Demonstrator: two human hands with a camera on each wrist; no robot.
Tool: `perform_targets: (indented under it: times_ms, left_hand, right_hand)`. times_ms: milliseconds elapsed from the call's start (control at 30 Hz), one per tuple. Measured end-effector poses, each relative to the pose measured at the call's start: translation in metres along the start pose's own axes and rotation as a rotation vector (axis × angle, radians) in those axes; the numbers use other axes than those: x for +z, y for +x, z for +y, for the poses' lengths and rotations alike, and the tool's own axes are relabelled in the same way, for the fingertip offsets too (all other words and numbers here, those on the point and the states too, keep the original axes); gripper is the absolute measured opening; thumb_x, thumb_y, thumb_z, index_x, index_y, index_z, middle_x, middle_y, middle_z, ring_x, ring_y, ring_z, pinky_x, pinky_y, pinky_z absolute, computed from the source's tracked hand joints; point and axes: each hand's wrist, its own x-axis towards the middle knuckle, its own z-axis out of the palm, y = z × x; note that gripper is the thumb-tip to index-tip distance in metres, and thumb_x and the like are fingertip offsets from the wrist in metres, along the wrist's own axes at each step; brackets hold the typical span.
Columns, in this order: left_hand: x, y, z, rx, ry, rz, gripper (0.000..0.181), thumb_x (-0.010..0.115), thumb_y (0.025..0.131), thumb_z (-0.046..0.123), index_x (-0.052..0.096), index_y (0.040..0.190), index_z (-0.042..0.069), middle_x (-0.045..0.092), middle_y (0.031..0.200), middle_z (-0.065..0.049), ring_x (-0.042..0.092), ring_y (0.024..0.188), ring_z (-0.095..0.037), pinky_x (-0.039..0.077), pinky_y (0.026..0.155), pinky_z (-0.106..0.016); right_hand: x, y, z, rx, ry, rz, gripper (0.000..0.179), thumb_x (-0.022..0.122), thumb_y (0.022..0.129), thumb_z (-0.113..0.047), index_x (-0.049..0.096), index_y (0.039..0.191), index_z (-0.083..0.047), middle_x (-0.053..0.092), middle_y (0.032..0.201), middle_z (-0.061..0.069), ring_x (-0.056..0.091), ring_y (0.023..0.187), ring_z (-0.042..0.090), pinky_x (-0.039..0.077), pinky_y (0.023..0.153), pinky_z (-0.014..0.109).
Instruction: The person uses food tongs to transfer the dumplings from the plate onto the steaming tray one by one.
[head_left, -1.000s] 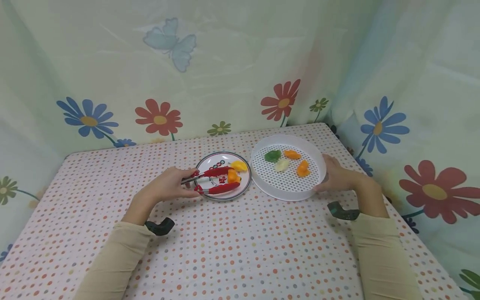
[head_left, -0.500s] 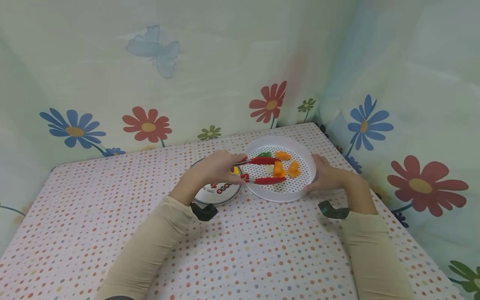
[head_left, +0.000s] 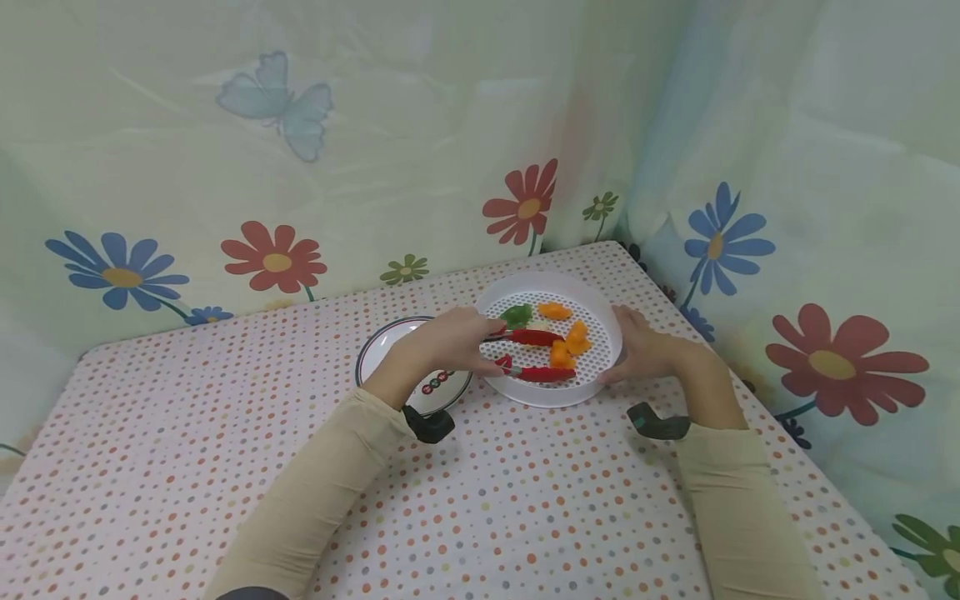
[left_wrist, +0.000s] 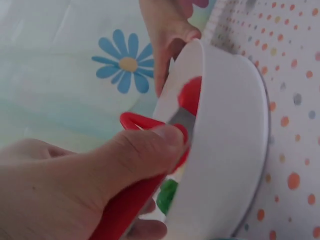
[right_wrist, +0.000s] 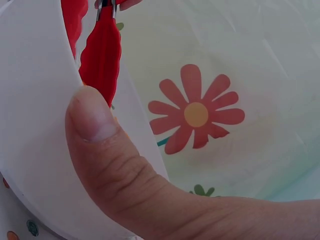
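My left hand [head_left: 457,337] grips red-tipped tongs [head_left: 546,375] over a white perforated round basket [head_left: 555,398]. Between the spread tong tips lies an orange pepper [head_left: 561,355]; I cannot tell whether both tips touch it. Two more orange peppers, one at the back [head_left: 555,311] and one to the right [head_left: 577,337], lie in the basket with a green pepper [head_left: 516,315]. A pale pepper [head_left: 537,326] is mostly hidden by the tongs. My right hand [head_left: 643,346] holds the basket's right wall, its thumb [right_wrist: 95,117] on the outside in the right wrist view.
A white plate [head_left: 382,340] with a dark rim stands left of the basket, partly covered by my left hand and wrist. A dotted cloth [head_left: 510,508] covers the table. Flowered curtains [head_left: 390,150] hang behind and at the right.
My left hand has carried the tongs and an orange pepper rightward from the plate into the basket. The right hand has stayed on the basket; the head view has shifted.
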Motion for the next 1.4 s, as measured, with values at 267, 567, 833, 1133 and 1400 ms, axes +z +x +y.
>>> perform_targets:
  times_ms: [267,567,833,1133,1400]
  left_hand:
    - [-0.008,-0.001,0.008,-0.06,0.009,-0.046,0.068,0.072,0.08,0.049,0.054,0.135,0.014,0.062,0.125,-0.001,0.055,0.111,-0.017,0.045,0.099,-0.034]
    - [-0.006,-0.007,0.002,-0.065,0.024,0.008,0.076,0.072,0.078,0.052,0.048,0.14,0.017,0.062,0.126,-0.002,0.056,0.109,-0.017,0.047,0.096,-0.034]
    - [-0.007,-0.075,-0.033,-0.158,-0.072,0.285,0.09,0.075,0.072,0.055,0.04,0.145,0.014,0.067,0.116,-0.005,0.064,0.098,-0.021,0.053,0.081,-0.036]
    - [0.019,-0.126,-0.077,-0.394,-0.076,0.259,0.091,0.076,0.07,0.056,0.044,0.142,0.01,0.068,0.08,-0.005,0.055,0.073,-0.018,0.044,0.061,-0.029]
    - [0.039,-0.122,-0.093,-0.405,-0.173,0.204,0.088,0.076,0.071,0.053,0.045,0.142,0.011,0.053,0.06,0.003,0.046,0.061,-0.012,0.035,0.056,-0.026]
  right_hand:
    - [-0.003,0.0,-0.009,-0.012,0.018,0.0,0.134,0.08,0.069,-0.051,-0.014,0.148,0.002,-0.012,0.151,0.034,-0.003,0.138,0.054,0.012,0.106,0.068]
    - [0.002,0.004,-0.009,-0.04,0.024,0.001,0.135,0.08,0.067,-0.053,-0.013,0.148,0.001,-0.01,0.152,0.032,-0.003,0.139,0.053,0.012,0.106,0.068]
    - [0.002,0.005,-0.009,-0.061,0.016,0.007,0.133,0.08,0.069,-0.05,-0.012,0.148,0.002,-0.008,0.151,0.034,-0.001,0.138,0.054,0.012,0.106,0.068]
    - [-0.002,0.003,0.003,-0.095,0.002,0.032,0.13,0.081,0.069,-0.047,-0.011,0.147,0.003,-0.002,0.15,0.035,0.003,0.136,0.054,0.014,0.105,0.07]
    - [0.004,0.003,0.0,-0.094,0.017,0.035,0.13,0.081,0.068,-0.048,-0.01,0.148,0.002,-0.001,0.15,0.035,0.005,0.136,0.054,0.014,0.105,0.07]
